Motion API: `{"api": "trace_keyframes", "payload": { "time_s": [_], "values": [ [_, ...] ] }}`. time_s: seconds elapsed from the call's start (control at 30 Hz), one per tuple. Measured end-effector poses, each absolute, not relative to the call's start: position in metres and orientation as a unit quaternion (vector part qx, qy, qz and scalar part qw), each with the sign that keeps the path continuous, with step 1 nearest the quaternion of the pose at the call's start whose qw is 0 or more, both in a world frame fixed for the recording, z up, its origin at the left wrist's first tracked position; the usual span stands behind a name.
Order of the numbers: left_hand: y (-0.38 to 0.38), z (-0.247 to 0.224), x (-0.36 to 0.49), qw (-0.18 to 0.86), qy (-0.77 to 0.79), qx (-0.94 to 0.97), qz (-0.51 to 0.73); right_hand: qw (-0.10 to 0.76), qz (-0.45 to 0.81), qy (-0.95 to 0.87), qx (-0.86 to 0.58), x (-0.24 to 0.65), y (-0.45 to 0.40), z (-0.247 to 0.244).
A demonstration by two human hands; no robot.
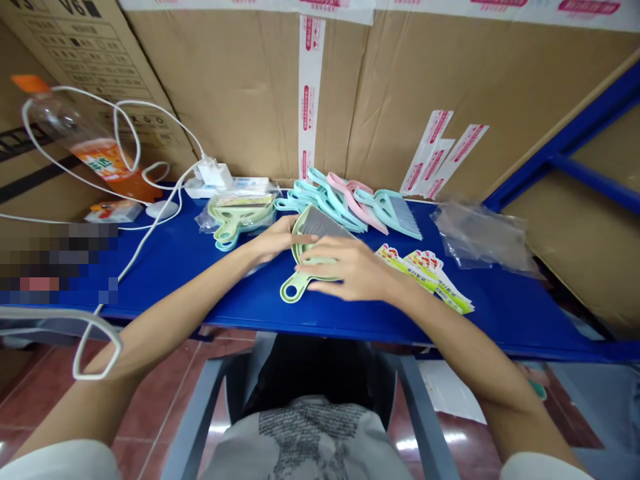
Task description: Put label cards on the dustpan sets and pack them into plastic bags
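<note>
A light green dustpan and brush set [296, 283] is held over the blue table, its grey bristles pointing up and away. My left hand [274, 240] grips its left edge. From the right, my right hand [350, 267] wraps round the set, with fingers across its front. Turquoise brushes [325, 195], a pink brush [357, 200] and another turquoise one lie just behind. Left of my left hand is a pile of bagged green and turquoise sets [240, 215]. Printed cards [425, 270] are spread beside my right wrist.
Clear plastic bags [483, 233] lie on the right of the blue table [350, 320]. At the left are an orange drink bottle [103, 153], a white charger [215, 173] and a looping white cable [133, 257]. Cardboard [240, 87] stands behind.
</note>
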State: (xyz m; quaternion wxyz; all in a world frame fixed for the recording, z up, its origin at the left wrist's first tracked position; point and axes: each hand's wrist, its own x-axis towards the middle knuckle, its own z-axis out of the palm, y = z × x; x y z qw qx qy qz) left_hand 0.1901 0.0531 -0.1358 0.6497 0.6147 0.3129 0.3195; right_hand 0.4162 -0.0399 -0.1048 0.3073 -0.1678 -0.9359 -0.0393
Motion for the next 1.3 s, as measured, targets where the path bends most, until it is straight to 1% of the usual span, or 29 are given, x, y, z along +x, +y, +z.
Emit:
{"api": "trace_keyframes", "payload": {
  "time_s": [0.07, 0.1, 0.13, 0.17, 0.23, 0.3, 0.33, 0.43, 0.47, 0.53, 0.6, 0.63, 0.7, 0.8, 1.0, 1.07, 1.17, 1.3],
  "values": [
    [0.051, -0.135, 0.19, 0.655, 0.326, 0.619, 0.285, 0.388, 0.0, -0.875, -0.29, 0.447, -0.028, -0.086],
    [0.051, -0.134, 0.19, 0.654, 0.327, 0.628, 0.268, 0.412, -0.011, -0.827, -0.382, 0.464, -0.02, -0.08],
    [0.052, -0.134, 0.189, 0.647, 0.323, 0.642, 0.255, 0.407, -0.032, -0.784, -0.467, 0.483, -0.011, -0.076],
    [0.053, -0.135, 0.189, 0.633, 0.315, 0.662, 0.247, 0.374, -0.051, -0.754, -0.538, 0.5, -0.002, -0.075],
    [0.056, -0.137, 0.187, 0.592, 0.298, 0.71, 0.239, 0.257, -0.064, -0.733, -0.627, 0.527, 0.014, -0.08],
    [0.061, -0.142, 0.185, 0.532, 0.285, 0.759, 0.243, 0.167, -0.051, -0.735, -0.655, 0.539, 0.023, -0.089],
    [0.063, -0.144, 0.184, 0.493, 0.284, 0.783, 0.251, 0.142, -0.048, -0.735, -0.661, 0.54, 0.024, -0.092],
    [0.069, -0.147, 0.181, 0.362, 0.29, 0.838, 0.288, 0.13, -0.058, -0.714, -0.685, 0.534, 0.018, -0.087],
    [0.07, -0.147, 0.18, 0.338, 0.288, 0.848, 0.29, 0.131, -0.048, -0.708, -0.693, 0.531, 0.015, -0.082],
    [0.07, -0.144, 0.179, 0.338, 0.272, 0.857, 0.277, 0.108, 0.024, -0.713, -0.693, 0.53, 0.007, -0.07],
    [0.07, -0.142, 0.179, 0.373, 0.246, 0.855, 0.263, 0.043, 0.117, -0.728, -0.674, 0.533, 0.002, -0.062],
    [0.069, -0.142, 0.18, 0.391, 0.235, 0.852, 0.259, 0.005, 0.143, -0.733, -0.666, 0.536, 0.001, -0.062],
    [0.068, -0.143, 0.181, 0.409, 0.224, 0.848, 0.254, -0.054, 0.148, -0.735, -0.659, 0.539, 0.002, -0.065],
    [0.065, -0.147, 0.184, 0.396, 0.237, 0.85, 0.254, -0.09, 0.139, -0.738, -0.654, 0.536, 0.006, -0.076],
    [0.059, -0.15, 0.19, 0.379, 0.258, 0.85, 0.257, -0.093, 0.201, -0.746, -0.628, 0.523, 0.01, -0.08],
    [0.057, -0.15, 0.192, 0.387, 0.261, 0.844, 0.264, -0.078, 0.227, -0.751, -0.615, 0.525, 0.01, -0.078],
    [0.054, -0.149, 0.195, 0.419, 0.251, 0.833, 0.258, -0.002, 0.261, -0.766, -0.587, 0.533, 0.007, -0.071],
    [0.054, -0.149, 0.195, 0.467, 0.229, 0.817, 0.248, 0.159, 0.34, -0.752, -0.541, 0.537, 0.002, -0.062]
  ]
}}
